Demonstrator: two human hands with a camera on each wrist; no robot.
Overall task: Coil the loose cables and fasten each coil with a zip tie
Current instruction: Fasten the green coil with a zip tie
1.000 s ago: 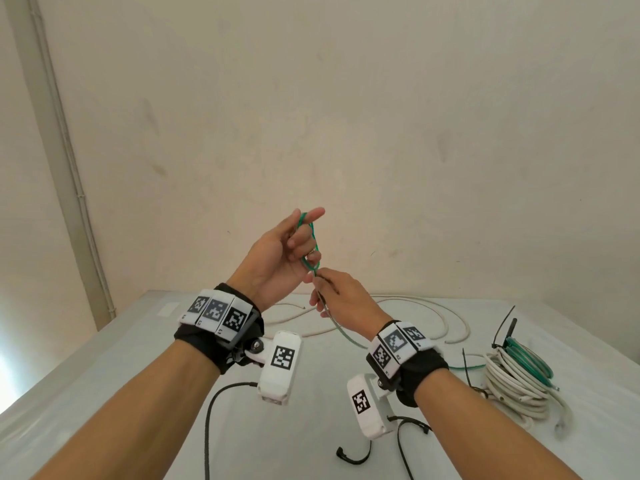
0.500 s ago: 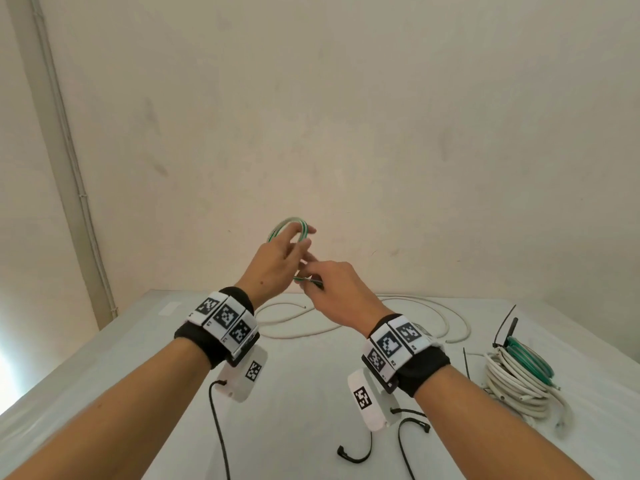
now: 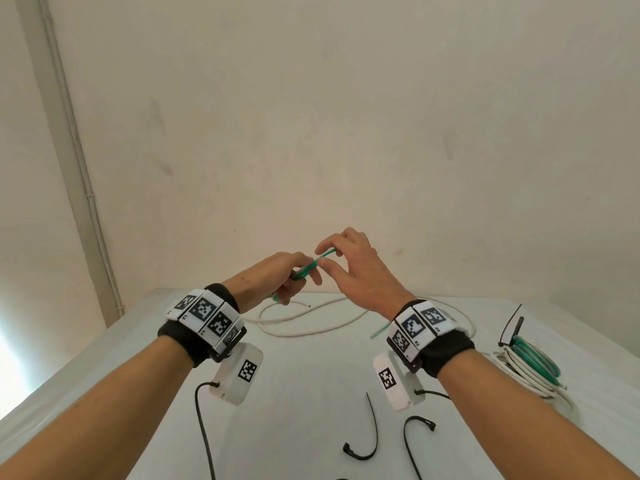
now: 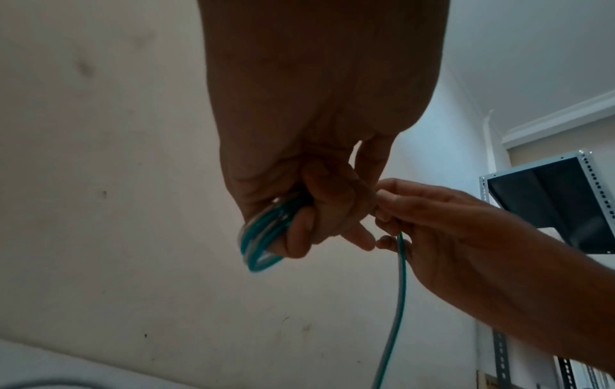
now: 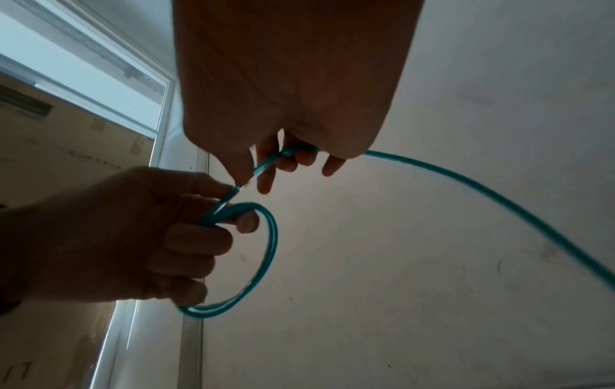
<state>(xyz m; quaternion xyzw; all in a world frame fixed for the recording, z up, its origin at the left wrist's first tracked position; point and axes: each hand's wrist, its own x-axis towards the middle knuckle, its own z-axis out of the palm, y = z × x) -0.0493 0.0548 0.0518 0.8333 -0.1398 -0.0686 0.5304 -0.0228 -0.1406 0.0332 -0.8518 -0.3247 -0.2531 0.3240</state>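
Note:
Above the table my left hand (image 3: 294,277) grips a small coil of thin green cable (image 3: 306,270), its loops showing in the left wrist view (image 4: 263,237) and in the right wrist view (image 5: 263,258). My right hand (image 3: 332,258) pinches the free run of the same cable (image 5: 266,165) just beside the coil, between thumb and fingertips. The loose tail (image 5: 499,200) trails off behind the right hand, and a bit shows under my right wrist (image 3: 379,330). Two black zip ties (image 3: 367,434) (image 3: 415,441) lie on the table near me.
A loose white cable (image 3: 311,323) sprawls at the back of the white table (image 3: 138,358). At the right lie a coiled white cable (image 3: 519,375) and a green coil (image 3: 535,355) with black ties. A black lead (image 3: 202,427) hangs from my left wrist camera. A wall stands behind.
Both hands have dropped lower. The left hand has turned palm down with the coil, and the right hand has moved up and right, drawing the cable over the coil.

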